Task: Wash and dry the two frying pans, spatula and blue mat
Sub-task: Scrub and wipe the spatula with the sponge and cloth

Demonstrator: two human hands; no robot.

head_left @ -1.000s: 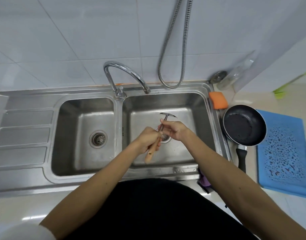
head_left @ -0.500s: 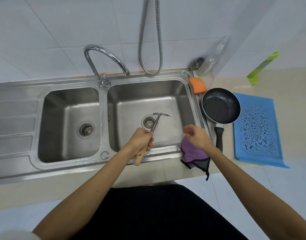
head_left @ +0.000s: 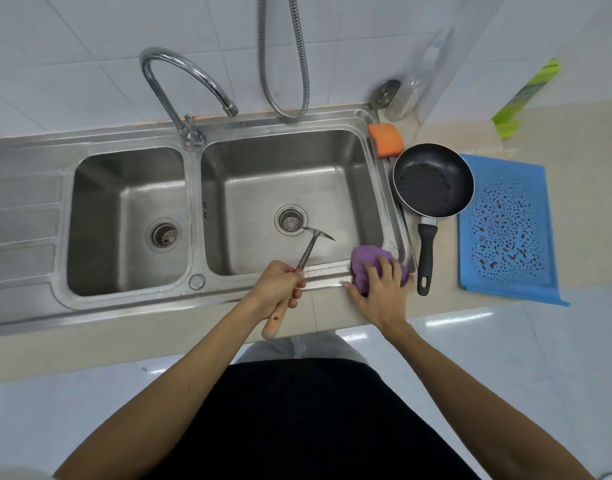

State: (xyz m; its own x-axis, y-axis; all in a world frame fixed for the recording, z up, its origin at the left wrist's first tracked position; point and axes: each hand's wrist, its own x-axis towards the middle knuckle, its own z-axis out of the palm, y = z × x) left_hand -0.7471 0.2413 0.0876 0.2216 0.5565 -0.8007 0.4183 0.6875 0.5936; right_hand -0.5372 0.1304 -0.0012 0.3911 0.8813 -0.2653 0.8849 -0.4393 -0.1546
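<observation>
My left hand point(head_left: 278, 284) grips the wooden handle of the metal spatula point(head_left: 309, 245), whose blade hangs over the right basin near the drain. My right hand point(head_left: 379, 292) rests on a bunched purple cloth point(head_left: 365, 259) at the sink's front right corner, fingers closing over it. One black frying pan point(head_left: 432, 180) sits on the counter right of the sink, its handle pointing toward me. The blue mat point(head_left: 505, 226), beaded with dark wet spots, lies flat to the right of the pan. I see only one pan.
The double steel sink point(head_left: 193, 289) has a drainboard at left, a curved tap point(head_left: 179, 81) and a shower hose point(head_left: 283, 64) behind. An orange sponge point(head_left: 386, 138) and a clear bottle point(head_left: 410, 91) stand at the back right corner. A green object point(head_left: 522, 95) leans by the wall.
My right hand left the spatula, swung right and came down on the purple cloth at the sink's front corner. The left hand kept the spatula and drew it slightly back.
</observation>
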